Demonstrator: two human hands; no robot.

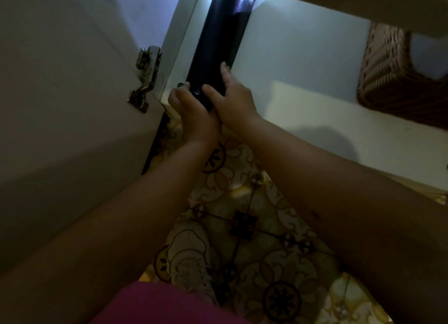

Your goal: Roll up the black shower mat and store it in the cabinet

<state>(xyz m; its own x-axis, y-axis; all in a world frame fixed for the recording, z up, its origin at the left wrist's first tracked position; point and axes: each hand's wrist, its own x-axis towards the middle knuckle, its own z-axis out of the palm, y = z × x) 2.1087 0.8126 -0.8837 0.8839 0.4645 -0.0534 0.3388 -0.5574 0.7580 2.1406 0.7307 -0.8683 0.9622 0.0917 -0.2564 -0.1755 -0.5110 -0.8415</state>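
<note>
The black shower mat [219, 40] is rolled into a long tube. It lies lengthwise on the white cabinet floor [303, 64], tight against the cabinet's left wall. Its near end sticks out at the cabinet's front edge. My left hand [194, 115] cups that near end from the left and below. My right hand [232, 98] wraps it from the right, fingers laid over the top of the roll. Both hands touch each other around the tube's end.
The open cabinet door [72, 105] hangs on the left with a metal hinge [145, 76]. A woven wicker basket [392, 76] stands inside at the right. Patterned floor tiles [254, 226] and a white shoe [191, 258] lie below my arms.
</note>
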